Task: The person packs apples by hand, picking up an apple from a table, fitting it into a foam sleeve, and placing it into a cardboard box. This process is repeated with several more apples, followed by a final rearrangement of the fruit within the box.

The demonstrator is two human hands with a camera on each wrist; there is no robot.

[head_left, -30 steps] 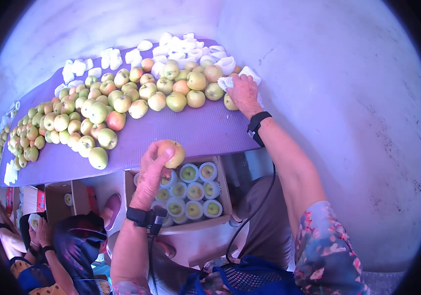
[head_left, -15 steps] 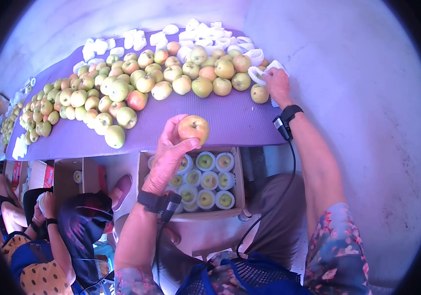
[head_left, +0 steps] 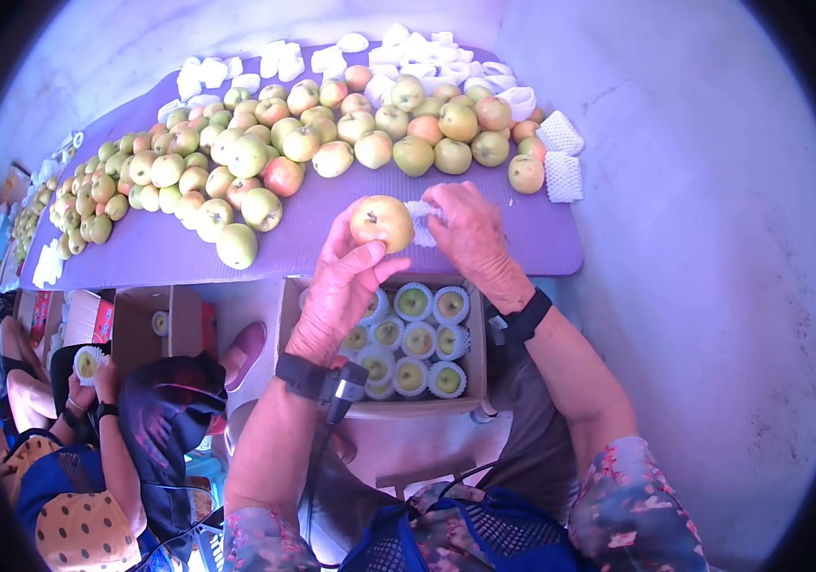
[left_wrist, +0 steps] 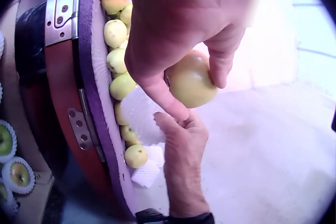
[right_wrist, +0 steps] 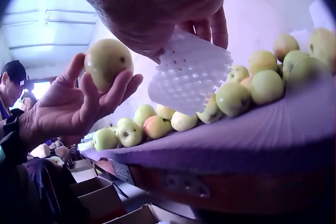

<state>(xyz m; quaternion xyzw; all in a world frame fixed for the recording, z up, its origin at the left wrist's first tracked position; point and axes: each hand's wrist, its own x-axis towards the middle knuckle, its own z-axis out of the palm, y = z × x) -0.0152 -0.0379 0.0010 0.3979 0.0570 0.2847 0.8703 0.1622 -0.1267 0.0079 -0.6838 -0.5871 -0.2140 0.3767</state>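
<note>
My left hand (head_left: pixel 336 291) holds a yellow-green apple (head_left: pixel 384 224) between thumb and fingers, above the near edge of the purple-covered table (head_left: pixel 322 205). Close on its right, my right hand (head_left: pixel 470 234) pinches a white foam net sleeve (right_wrist: pixel 189 74) by one end. In the right wrist view the sleeve hangs flattened below the fingers, a short way from the apple. The left wrist view shows the apple (left_wrist: pixel 193 79) under my left hand, with the sleeve beside it.
Many loose apples (head_left: pixel 246 153) lie across the table, with foam sleeves (head_left: pixel 417 52) behind them and two more (head_left: pixel 562 157) at the right end. Below the near edge stands a carton (head_left: pixel 477 367) of sleeved apples. Another person (head_left: pixel 83 486) sits at left holding a sleeved apple (head_left: pixel 89 364).
My right hand has come from the table's right end toward the left hand, bringing a foam sleeve. The left hand has raised its apple slightly. The head view has shifted.
</note>
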